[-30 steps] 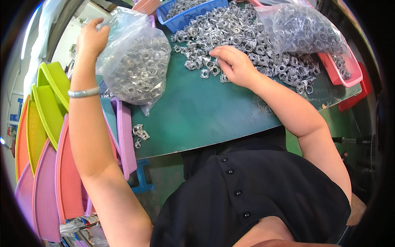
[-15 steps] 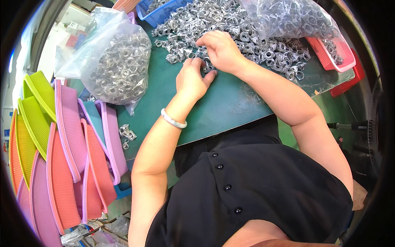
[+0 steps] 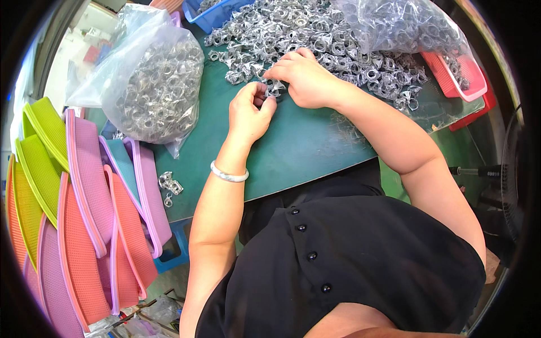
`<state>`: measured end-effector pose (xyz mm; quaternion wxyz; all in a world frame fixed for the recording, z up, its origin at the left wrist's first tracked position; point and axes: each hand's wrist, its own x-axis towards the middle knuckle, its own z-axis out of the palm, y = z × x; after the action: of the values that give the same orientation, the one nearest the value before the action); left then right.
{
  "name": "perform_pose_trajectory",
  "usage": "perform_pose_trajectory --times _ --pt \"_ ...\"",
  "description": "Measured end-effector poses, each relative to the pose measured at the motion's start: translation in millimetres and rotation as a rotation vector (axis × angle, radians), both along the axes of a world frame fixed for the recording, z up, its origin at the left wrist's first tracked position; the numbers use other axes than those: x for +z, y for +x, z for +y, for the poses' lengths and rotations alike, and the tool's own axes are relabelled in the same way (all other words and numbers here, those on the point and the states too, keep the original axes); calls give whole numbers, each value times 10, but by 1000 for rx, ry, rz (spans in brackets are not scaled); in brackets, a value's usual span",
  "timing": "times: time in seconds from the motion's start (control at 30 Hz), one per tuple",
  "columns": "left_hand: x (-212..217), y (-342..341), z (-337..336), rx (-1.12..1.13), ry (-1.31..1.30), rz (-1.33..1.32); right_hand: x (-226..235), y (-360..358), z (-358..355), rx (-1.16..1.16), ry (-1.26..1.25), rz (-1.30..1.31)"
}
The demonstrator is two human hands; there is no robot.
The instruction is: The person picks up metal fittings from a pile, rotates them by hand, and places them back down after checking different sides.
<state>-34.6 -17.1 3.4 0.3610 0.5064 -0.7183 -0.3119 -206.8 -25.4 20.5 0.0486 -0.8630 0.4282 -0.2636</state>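
A heap of silver metal rings point(image 3: 304, 31) with raised tops covers the far middle of the green table point(image 3: 293, 146). At the heap's near edge, my left hand point(image 3: 248, 115), with a pale bangle on its wrist, is closed with thumb and fingers around a silver ring point(image 3: 274, 88). My right hand point(image 3: 309, 81) bends over the same spot. Its fingertips meet close beside that ring, and what they pinch is too small to make out. Loose rings lie just beyond both hands.
A clear bag of rings point(image 3: 158, 90) stands at left, another bag point(image 3: 406, 28) lies far right by a pink basket point(image 3: 459, 76). A blue bin point(image 3: 217, 17) sits at the back. Colourful baskets point(image 3: 84, 225) are stacked left. Several rings point(image 3: 170, 183) lie near them.
My right hand has come down and closer to the left fingers. My left hand has shifted slightly left, and a ring now shows at its fingertips.
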Motion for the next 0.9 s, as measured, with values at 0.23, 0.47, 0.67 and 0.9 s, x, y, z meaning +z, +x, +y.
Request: perform_pose_trajectory --times 0.23,0.47,0.67,0.9 --pt "-71 131 -28 -79 127 314 29 29 42 28 -32 94" --pt "-7 188 -42 -111 268 462 -5 40 23 20 -76 61" --pt "74 226 -28 -142 366 571 58 52 48 62 -74 -51" --pt "78 202 -13 -118 496 763 58 98 51 80 -18 -253"
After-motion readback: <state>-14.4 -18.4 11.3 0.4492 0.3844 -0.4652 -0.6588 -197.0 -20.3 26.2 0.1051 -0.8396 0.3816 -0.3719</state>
